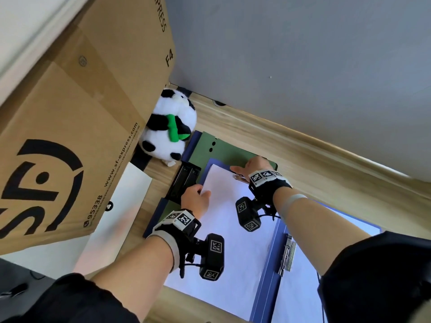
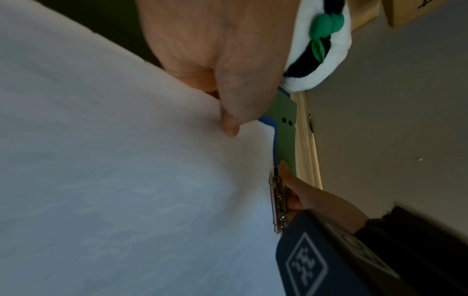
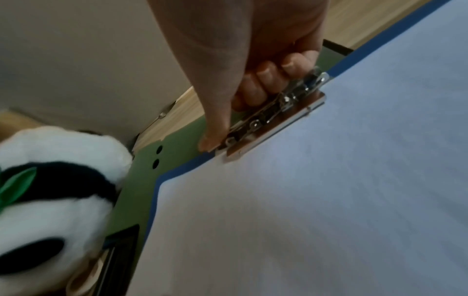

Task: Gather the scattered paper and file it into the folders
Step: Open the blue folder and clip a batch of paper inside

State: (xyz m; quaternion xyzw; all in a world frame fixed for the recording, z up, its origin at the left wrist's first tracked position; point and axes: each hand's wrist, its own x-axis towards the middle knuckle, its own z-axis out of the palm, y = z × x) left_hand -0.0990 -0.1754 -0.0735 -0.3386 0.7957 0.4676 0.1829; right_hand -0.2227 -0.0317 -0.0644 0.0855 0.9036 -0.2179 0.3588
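Wooden desk [image 1: 279, 145]: left hand [image 1: 197, 199] pinches paper [image 1: 233, 217], right hand [image 1: 255, 165] grips clip [image 3: 273, 118].

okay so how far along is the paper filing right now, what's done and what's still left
Roughly midway. Done: white paper already lies inside the open blue folder. In hand: the left hand pinches that paper's edge while the right hand has its grip on the metal clip at the top, whose bar lies over the paper's top edge. Left: a loose sheet beside the cardboard box still needs filing.
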